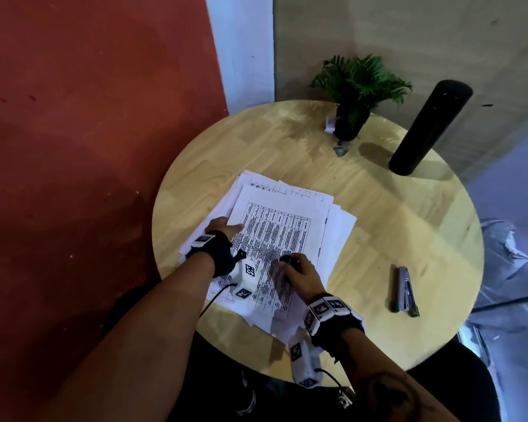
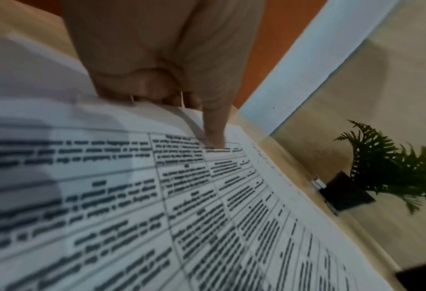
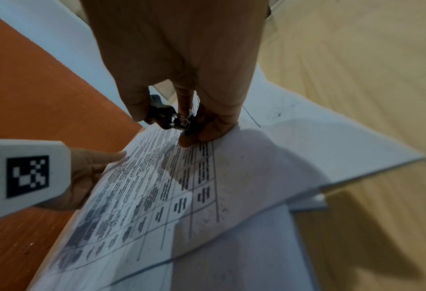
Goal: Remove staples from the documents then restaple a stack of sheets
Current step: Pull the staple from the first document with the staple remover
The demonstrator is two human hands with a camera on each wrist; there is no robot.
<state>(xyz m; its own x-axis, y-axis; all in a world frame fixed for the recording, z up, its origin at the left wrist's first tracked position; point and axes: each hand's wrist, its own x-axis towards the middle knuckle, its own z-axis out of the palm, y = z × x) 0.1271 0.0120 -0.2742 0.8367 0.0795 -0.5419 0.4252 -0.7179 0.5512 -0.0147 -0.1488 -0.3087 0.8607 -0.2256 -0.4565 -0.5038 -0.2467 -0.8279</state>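
A loose stack of printed sheets (image 1: 290, 226) is lying spread on the round wooden table (image 1: 393, 214), filling the centre of the head view. The left hand (image 1: 223, 228) is sitting at the left edge of the stack, in the middle of the frame: in the left wrist view its thumb (image 2: 215, 126) is pressing straight down on the top page while the other fingers are curling under the edge of the paper, so it is gripping the sheets. The right hand (image 1: 299, 274) is resting on the lower part of the top page, its fingers pinching a small black-and-metal staple remover (image 3: 168, 116) against the paper. A stapler (image 1: 405, 292) is lying apart at the lower right of the table. A potted plant (image 1: 355, 95) and a black cylinder (image 1: 430, 127) are standing near the upper right edge
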